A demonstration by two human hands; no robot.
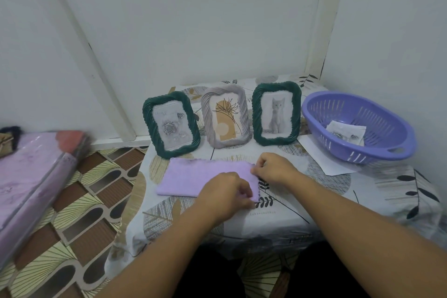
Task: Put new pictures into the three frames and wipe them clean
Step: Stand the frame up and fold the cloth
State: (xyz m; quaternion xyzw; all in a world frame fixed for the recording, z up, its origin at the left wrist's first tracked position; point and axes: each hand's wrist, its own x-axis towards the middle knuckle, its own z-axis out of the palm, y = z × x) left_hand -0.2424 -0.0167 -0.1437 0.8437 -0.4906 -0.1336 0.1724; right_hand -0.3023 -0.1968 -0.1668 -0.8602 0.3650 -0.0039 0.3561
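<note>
Standing in a row at the back of the patterned surface (pixel 314 201), all three frames already hold pictures: the left green frame (pixel 171 124) a rose print, the grey frame (pixel 225 116) a line-drawn flower, the right green frame (pixel 276 113) a kitten. The swapping looks finished; whether any wiping is done I cannot tell. To the right, a purple basket (pixel 358 125) holds a loose picture (pixel 346 132) and rests on a white sheet (pixel 321 157). In front of the frames lies the folded lilac cloth (pixel 193 178), flat on the surface. Both hands work its right end: the left hand (pixel 225 192) pinches the near corner, the right hand (pixel 274 168) pinches the far corner, fingers curled, forearms reaching in from below.
</note>
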